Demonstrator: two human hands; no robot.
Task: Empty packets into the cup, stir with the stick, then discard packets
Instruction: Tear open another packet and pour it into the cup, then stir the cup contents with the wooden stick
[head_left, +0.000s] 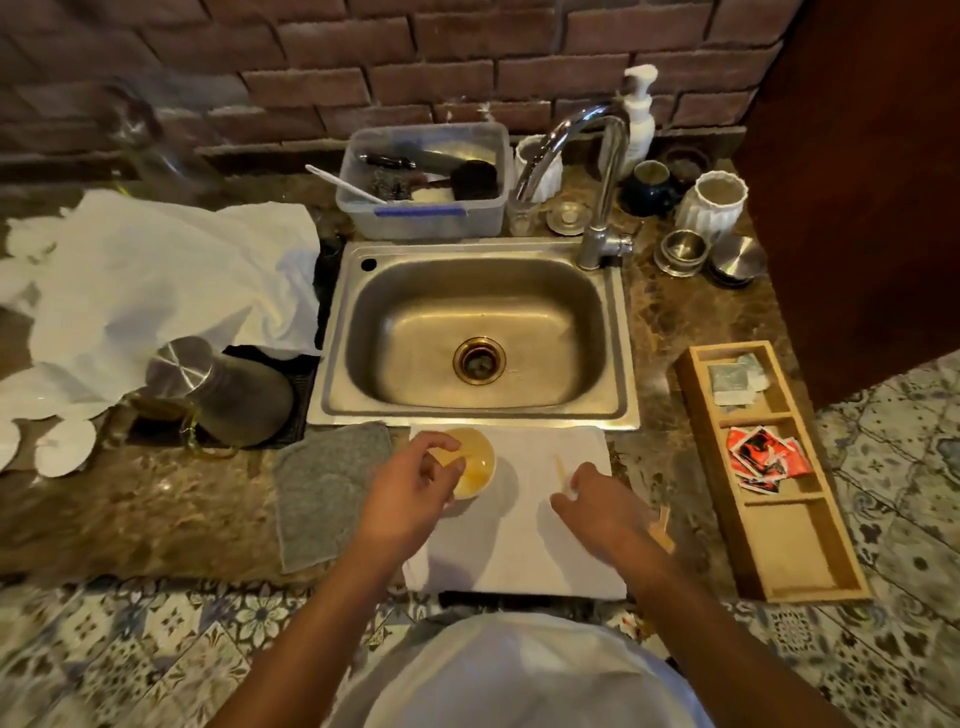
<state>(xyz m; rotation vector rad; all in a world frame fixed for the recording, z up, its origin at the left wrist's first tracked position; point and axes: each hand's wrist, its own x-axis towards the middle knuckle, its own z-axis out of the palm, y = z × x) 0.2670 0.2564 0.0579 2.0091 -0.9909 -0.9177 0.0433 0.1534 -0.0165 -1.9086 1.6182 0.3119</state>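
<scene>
A small yellowish cup stands on a white towel in front of the sink. My left hand hovers over the cup's left rim and pinches a small yellow packet between thumb and fingers. A thin light stick lies on the towel to the right of the cup. My right hand is at its near end, and its fingertips pinch the stick there. What is inside the cup is too blurred to tell.
A steel sink with a faucet lies just behind the towel. A grey cloth lies to the left. To the right, a wooden tray holds red packets and pale packets. At left, a metal canister lies on its side.
</scene>
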